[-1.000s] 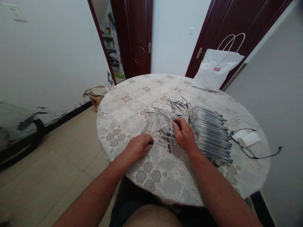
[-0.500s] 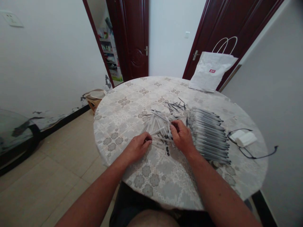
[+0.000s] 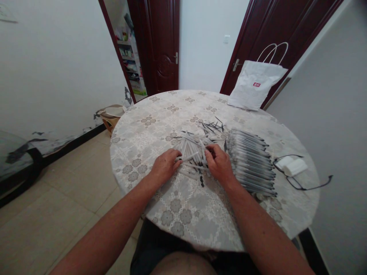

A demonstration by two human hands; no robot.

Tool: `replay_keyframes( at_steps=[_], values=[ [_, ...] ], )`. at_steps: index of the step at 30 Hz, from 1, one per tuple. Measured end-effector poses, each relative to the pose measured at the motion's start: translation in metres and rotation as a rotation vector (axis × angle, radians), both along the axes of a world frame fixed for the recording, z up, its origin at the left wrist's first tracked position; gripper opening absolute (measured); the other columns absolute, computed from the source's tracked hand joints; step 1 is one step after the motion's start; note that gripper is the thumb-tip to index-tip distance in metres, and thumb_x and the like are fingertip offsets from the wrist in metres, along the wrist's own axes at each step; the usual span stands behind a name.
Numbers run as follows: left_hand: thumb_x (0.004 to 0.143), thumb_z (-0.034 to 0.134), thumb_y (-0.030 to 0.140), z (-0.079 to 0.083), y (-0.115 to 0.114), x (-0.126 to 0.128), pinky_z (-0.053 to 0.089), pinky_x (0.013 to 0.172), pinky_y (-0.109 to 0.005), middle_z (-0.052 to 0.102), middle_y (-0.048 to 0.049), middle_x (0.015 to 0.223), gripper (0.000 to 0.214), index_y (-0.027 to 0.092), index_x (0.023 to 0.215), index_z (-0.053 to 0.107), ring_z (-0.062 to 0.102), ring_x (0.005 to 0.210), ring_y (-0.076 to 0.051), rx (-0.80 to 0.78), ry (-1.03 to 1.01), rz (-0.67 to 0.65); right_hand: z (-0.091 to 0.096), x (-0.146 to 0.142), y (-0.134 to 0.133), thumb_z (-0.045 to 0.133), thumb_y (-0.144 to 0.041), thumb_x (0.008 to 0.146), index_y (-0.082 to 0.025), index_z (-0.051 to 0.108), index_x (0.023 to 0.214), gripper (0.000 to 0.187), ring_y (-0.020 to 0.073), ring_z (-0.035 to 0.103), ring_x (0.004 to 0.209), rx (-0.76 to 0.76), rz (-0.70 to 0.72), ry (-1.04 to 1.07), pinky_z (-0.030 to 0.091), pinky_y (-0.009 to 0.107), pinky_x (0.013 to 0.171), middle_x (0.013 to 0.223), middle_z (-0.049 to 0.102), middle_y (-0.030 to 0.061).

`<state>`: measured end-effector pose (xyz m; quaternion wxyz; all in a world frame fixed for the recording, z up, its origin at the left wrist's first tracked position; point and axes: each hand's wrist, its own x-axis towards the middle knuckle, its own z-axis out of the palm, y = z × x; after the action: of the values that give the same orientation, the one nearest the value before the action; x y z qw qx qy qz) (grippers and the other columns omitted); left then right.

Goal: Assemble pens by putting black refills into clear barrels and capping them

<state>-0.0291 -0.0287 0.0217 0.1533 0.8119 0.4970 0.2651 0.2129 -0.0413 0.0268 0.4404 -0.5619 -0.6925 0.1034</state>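
A loose pile of clear white pen barrels (image 3: pixel 187 145) lies on the patterned tablecloth (image 3: pixel 174 208). My left hand (image 3: pixel 165 167) is at the pile's left edge, thumb and fingers pinched together; what sits between them is too small to make out. At the right side of the pile, my right hand (image 3: pixel 220 165) is closed around a pale pen barrel (image 3: pixel 202 145) that sticks out by its fingertips. Small black pen parts (image 3: pixel 202 181) lie between the hands. Behind the pile are scattered dark refills (image 3: pixel 213 126). Right of my right hand, pens (image 3: pixel 254 164) lie stacked in rows.
Eyeglasses (image 3: pixel 299 187) and a folded white tissue (image 3: pixel 292 166) are on the table's right side. A white paper bag (image 3: pixel 255 86) stands at the back right edge. A stool (image 3: pixel 111 116) stands on the floor, left of the table.
My left hand has shifted slightly up and left along the pile's edge. My right hand stays at nearly the same spot. The whole view has shifted a little.
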Motion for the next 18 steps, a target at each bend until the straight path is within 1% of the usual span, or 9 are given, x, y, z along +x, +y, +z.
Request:
replay_keyframes(
  at_steps=[1,3,5,7,10,13,16,18],
  values=[
    [0.091,0.058,0.028,0.000,-0.002,0.002,0.047,0.086,-0.034,0.064,-0.0081,0.106,0.018,0.023,0.106,0.067,0.061,0.097,-0.023,0.028,0.005,-0.010,0.000,0.000,0.000,0.051,-0.033,0.095,-0.020,0.064,0.106,0.021,0.0190,0.065,0.077,0.000,-0.007,0.001,0.047,0.029,0.075,0.090,0.071,0.0055],
    [0.093,0.055,0.028,0.002,-0.007,0.008,0.047,0.086,-0.033,0.062,-0.0072,0.105,0.017,0.023,0.103,0.067,0.061,0.097,-0.021,0.047,0.003,-0.074,0.001,0.001,0.001,0.050,-0.033,0.095,-0.020,0.064,0.107,0.022,0.0191,0.065,0.078,0.004,-0.026,0.012,0.047,0.029,0.076,0.092,0.072,0.0060],
    [0.094,0.054,0.027,0.004,-0.013,0.014,0.047,0.084,-0.032,0.062,-0.0065,0.102,0.017,0.023,0.103,0.068,0.061,0.094,-0.020,0.027,0.024,-0.171,0.002,0.002,0.001,0.050,-0.033,0.095,-0.020,0.063,0.108,0.023,0.0193,0.066,0.079,0.012,-0.043,0.029,0.048,0.030,0.076,0.094,0.072,0.0066],
    [0.093,0.055,0.024,0.004,-0.016,0.022,0.047,0.080,-0.032,0.063,-0.0070,0.099,0.017,0.023,0.101,0.069,0.061,0.092,-0.022,-0.005,0.095,-0.232,0.002,0.003,0.001,0.050,-0.034,0.095,-0.020,0.063,0.108,0.023,0.0195,0.066,0.080,0.021,-0.055,0.037,0.048,0.030,0.076,0.095,0.072,0.0068],
    [0.091,0.054,0.021,0.004,-0.013,0.033,0.045,0.074,-0.032,0.063,-0.0078,0.092,0.017,0.023,0.094,0.071,0.061,0.089,-0.024,-0.036,0.230,-0.249,0.003,0.003,0.002,0.050,-0.034,0.095,-0.020,0.063,0.107,0.023,0.0194,0.066,0.079,0.030,-0.064,0.028,0.048,0.030,0.077,0.094,0.072,0.0063],
    [0.090,0.054,0.020,0.002,-0.006,0.040,0.042,0.070,-0.031,0.063,-0.0078,0.087,0.017,0.023,0.088,0.071,0.061,0.084,-0.023,-0.031,0.311,-0.273,0.002,0.004,0.002,0.050,-0.034,0.095,-0.020,0.063,0.107,0.022,0.0192,0.065,0.078,0.037,-0.062,0.017,0.048,0.030,0.076,0.092,0.072,0.0058],
    [0.089,0.056,0.021,0.002,-0.001,0.043,0.042,0.070,-0.032,0.064,-0.0084,0.087,0.013,0.022,0.086,0.069,0.061,0.083,-0.024,-0.015,0.311,-0.311,0.001,0.004,0.002,0.050,-0.034,0.095,-0.020,0.063,0.107,0.022,0.0190,0.065,0.078,0.045,-0.057,0.019,0.048,0.029,0.076,0.092,0.072,0.0057],
    [0.088,0.058,0.021,0.005,0.000,0.042,0.043,0.070,-0.033,0.065,-0.0078,0.087,0.010,0.022,0.088,0.068,0.060,0.081,-0.024,-0.037,0.266,-0.328,0.001,0.004,0.002,0.051,-0.034,0.095,-0.020,0.063,0.107,0.022,0.0192,0.065,0.079,0.051,-0.060,0.039,0.048,0.030,0.077,0.093,0.071,0.0059]
  ],
)
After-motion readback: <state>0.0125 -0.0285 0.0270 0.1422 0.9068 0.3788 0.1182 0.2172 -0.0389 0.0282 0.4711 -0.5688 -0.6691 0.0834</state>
